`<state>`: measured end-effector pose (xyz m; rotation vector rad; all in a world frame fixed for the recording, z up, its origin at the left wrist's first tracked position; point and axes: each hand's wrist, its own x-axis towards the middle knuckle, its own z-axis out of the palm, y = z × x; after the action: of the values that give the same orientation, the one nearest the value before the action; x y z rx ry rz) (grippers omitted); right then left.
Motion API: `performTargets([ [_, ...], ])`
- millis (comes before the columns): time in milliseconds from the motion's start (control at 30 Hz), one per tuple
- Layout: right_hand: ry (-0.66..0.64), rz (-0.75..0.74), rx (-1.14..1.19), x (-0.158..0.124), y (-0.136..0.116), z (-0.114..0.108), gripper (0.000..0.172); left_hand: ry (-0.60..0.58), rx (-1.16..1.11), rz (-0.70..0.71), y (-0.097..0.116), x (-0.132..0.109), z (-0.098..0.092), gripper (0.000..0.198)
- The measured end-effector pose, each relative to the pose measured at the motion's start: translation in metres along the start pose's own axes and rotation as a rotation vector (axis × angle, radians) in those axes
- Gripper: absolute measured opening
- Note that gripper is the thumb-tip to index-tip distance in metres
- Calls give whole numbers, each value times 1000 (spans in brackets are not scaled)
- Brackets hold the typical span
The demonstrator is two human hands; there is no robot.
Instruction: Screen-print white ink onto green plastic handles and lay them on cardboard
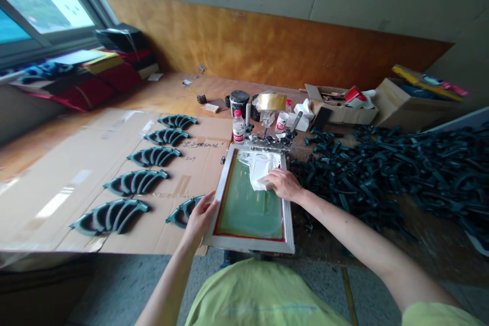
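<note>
Two hands worked on one silk-screen frame (248, 243), which lay at twelve o'clock at the edge of the wooden bench (164, 89). The left hand (200, 216) held the frame's left side in a narrow grip. The right hand (282, 186) lay nearly flat, pressing a white cloth (262, 169) onto the green mesh (248, 209). Wiping seemed the step in hand, and the next move seemed to call for more rubbing across the mesh. Dark plastic parts (382, 173) lay heaped at two o'clock.
</note>
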<state>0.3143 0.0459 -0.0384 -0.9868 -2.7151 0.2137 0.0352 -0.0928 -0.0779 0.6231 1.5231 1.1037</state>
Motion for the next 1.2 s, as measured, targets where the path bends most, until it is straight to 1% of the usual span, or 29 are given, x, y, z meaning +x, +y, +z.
performTargets([
  [67, 27, 70, 27, 14, 7, -10, 22, -1, 11, 2, 6, -4, 0, 67],
  [100, 49, 133, 42, 25, 12, -15, 29, -8, 16, 3, 11, -6, 0, 69],
  [200, 68, 329, 49, 62, 30, -33, 62, -42, 30, 4, 33, -14, -3, 77],
  [233, 71, 371, 36, 71, 36, -39, 69, -47, 43, 12, 43, -17, -5, 77],
  [267, 92, 405, 18, 76, 43, -45, 73, -46, 61, 27, 54, -19, -5, 74],
  [300, 133, 437, 2, 78, 51, -51, 74, -38, 72, 52, 65, -21, -5, 70],
  [333, 191, 472, -8, 75, 58, -57, 70, -28, 67, 89, 77, -21, -4, 67],
  [400, 304, 582, -5, 60, 73, -64, 57, -17, -12, 201, 103, -18, 3, 62],
  [433, 330, 654, 7, 50, 79, -63, 49, -23, -74, 273, 117, -14, 8, 59],
  [467, 328, 720, 27, 37, 83, -60, 41, -36, -130, 342, 131, -10, 14, 57],
  [533, 253, 794, 82, 14, 84, -43, 29, -68, -191, 438, 159, 1, 27, 53],
  [600, 145, 750, 142, -5, 74, -17, 26, -101, -202, 469, 182, 10, 38, 52],
  [667, 52, 622, 154, -14, 59, 8, 32, -103, -228, 488, 193, 17, 46, 50],
  [700, 16, 554, 141, -16, 51, 17, 35, -82, -253, 505, 191, 18, 50, 48],
  [733, -13, 494, 122, -16, 42, 23, 36, -52, -278, 511, 184, 18, 53, 46],
  [767, -27, 453, 102, -16, 33, 27, 32, -26, -292, 485, 171, 16, 57, 44],
  [800, -22, 429, 86, -14, 23, 27, 24, -35, -278, 407, 153, 13, 62, 43],
  [833, 9, 418, 71, -13, 11, 27, 17, -67, -249, 291, 131, 8, 66, 44],
  [867, 55, 404, 56, -13, -4, 25, 13, -143, -187, 120, 107, 2, 71, 45],
  [900, 100, 371, 38, -12, -20, 23, 13, -262, -112, -80, 83, -5, 76, 49],
  [933, 141, 316, 20, -13, -38, 22, 14, -303, -101, -195, 60, -12, 79, 50],
  [967, 152, 220, 12, -14, -56, 22, 14, -309, -130, -250, 39, -18, 79, 46],
  [1000, 146, 99, 19, -17, -72, 22, 14, -283, -166, -283, 22, -23, 77, 39],
  [1033, 136, 0, 40, -23, -84, 23, 15, -227, -212, -294, 8, -26, 70, 32],
  [1067, 126, -53, 63, -31, -91, 22, 16, -150, -248, -305, -2, -27, 59, 26],
  [1100, 122, -35, 78, -44, -91, 20, 18, -60, -264, -319, -11, -26, 42, 23],
  [1133, 121, 59, 77, -60, -85, 16, 18, 30, -267, -330, -18, -23, 22, 24],
  [1167, 116, 218, 56, -80, -73, 11, 18, 142, -243, -343, -26, -20, -1, 26],
  [1200, 101, 423, 16, -104, -57, 5, 17, 227, -198, -320, -35, -17, -27, 28],
])
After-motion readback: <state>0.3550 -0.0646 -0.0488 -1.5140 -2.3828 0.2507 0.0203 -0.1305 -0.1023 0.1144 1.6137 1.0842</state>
